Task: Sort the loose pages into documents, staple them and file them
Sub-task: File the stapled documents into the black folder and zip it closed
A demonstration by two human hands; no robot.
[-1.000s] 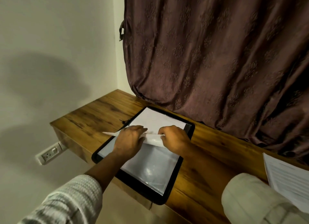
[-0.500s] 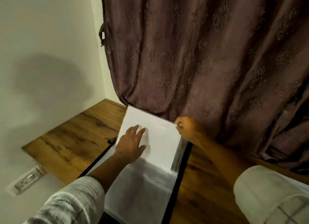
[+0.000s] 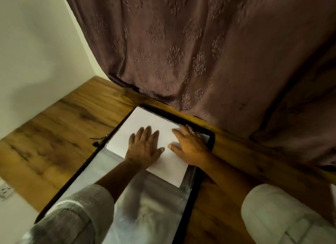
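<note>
curtain (image 3: pixel 209 49): mauve-brown, embossed floral motifs
desk (image 3: pixel 60 127): warm wood grain, dark streaks
folder (image 3: pixel 200 182): black rim
page (image 3: pixel 154 123): plain white
sleeves (image 3: pixel 78 212): pale, faintly striped

Page (image 3: pixel 145 123) under my left hand (image 3: pixel 145 149): plain white paper, matt, smooth. Plastic sleeve (image 3: pixel 149 207) below it: clear, glossy, wrinkled, catching glare. Folder edge (image 3: pixel 196 194): black, dull; material I cannot tell. Desk (image 3: pixel 63 131): brown wood grain, low sheen. Curtain (image 3: pixel 181 52): heavy brown cloth, embossed motif. Left cuff (image 3: pixel 78 212): ribbed knit. Right cuff (image 3: pixel 283 212): smooth pale cloth. Wall (image 3: pixel 36 43): matt paint.
</note>
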